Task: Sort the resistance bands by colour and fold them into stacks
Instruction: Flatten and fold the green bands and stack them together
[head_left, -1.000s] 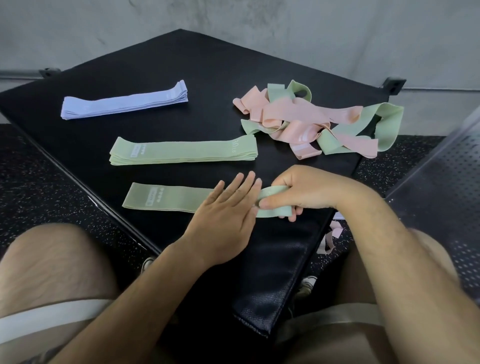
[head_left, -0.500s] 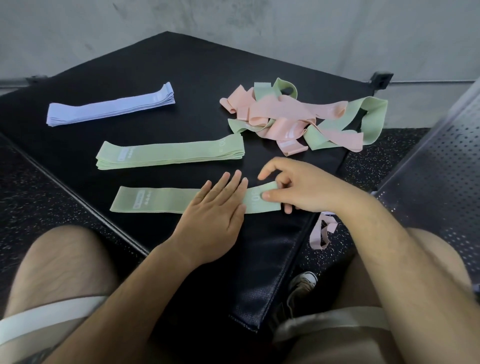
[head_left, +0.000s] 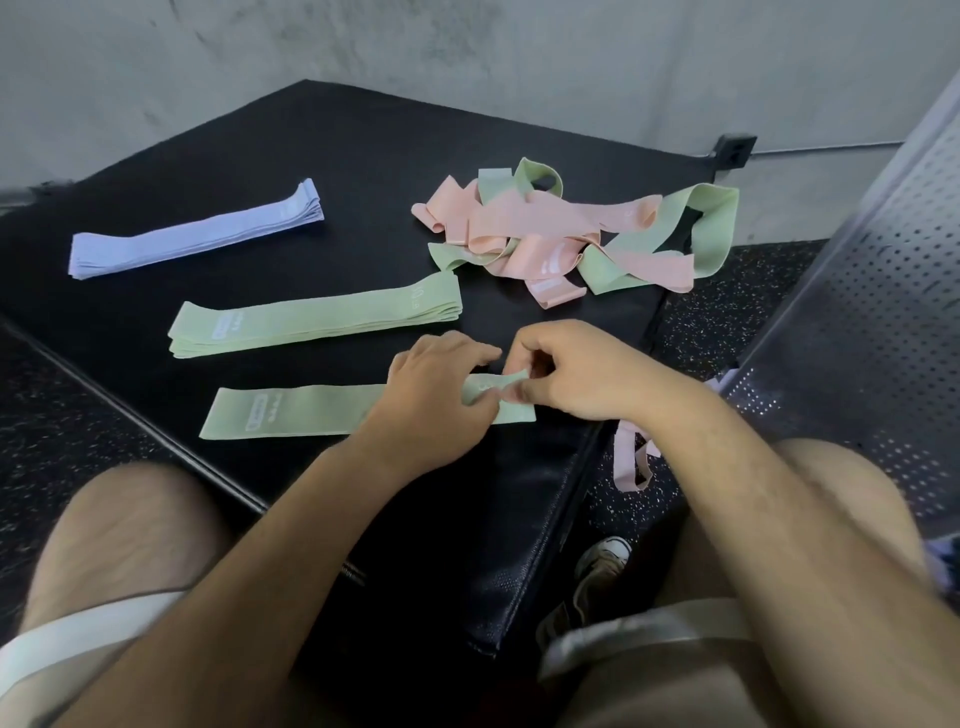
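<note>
Two hands meet at the right end of one green band (head_left: 291, 415). The band lies flat on the black mat (head_left: 311, 130), close in front of the person. Its long side runs from left to right. The end with the label points left, well apart from both hands.

The left hand (head_left: 436, 384) sits on top of the band with its fingers curled and seems to pinch it. The right hand (head_left: 576, 374) pinches the little lifted bit at the end between thumb and fingers. The left hand is nearer to the long part of the band.

Just behind the band, farther from the person, lies the green stack (head_left: 317, 322). It points almost the same way. So I think the band only needs to go up and back, with hardly any turn. The mixed pile (head_left: 561, 234) of pink and green bands waits farther back on the right, nearer the right hand.
</note>
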